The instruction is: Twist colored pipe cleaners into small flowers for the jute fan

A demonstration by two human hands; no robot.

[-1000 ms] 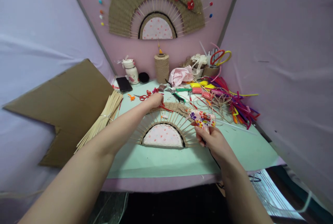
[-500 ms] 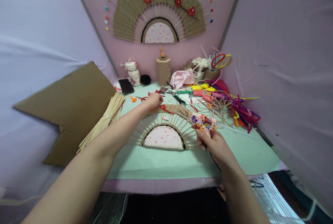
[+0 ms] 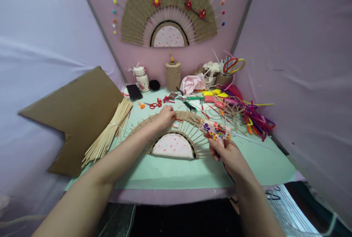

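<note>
A fan-shaped weaving of sticks and brown twine (image 3: 189, 116) lies flat on the green table, with a white dotted half-circle (image 3: 173, 146) at its base. My left hand (image 3: 167, 116) is over the top of the woven band, fingers closed and pointing down; a bit of red shows beside the fingertips, the rest of it hidden. Wrapped round the handle of a flower-patterned glue gun (image 3: 216, 130), my right hand (image 3: 223, 151) is right of the fan. The gun's nozzle end points left, at the band's right part.
Red scissors (image 3: 153, 105), small red flowers (image 3: 166, 99) and green-handled pliers (image 3: 189, 105) lie behind the fan. A stick bundle (image 3: 110, 130) and cardboard (image 3: 82, 119) are at left. Twine spool (image 3: 173, 76) and bottle (image 3: 141, 79) stand behind; colored pipe cleaners (image 3: 255, 114) at right.
My left hand has come down and closer onto the woven band, where the red flower piece was visible before; it now covers most of that piece. My right hand with the glue gun has barely shifted.
</note>
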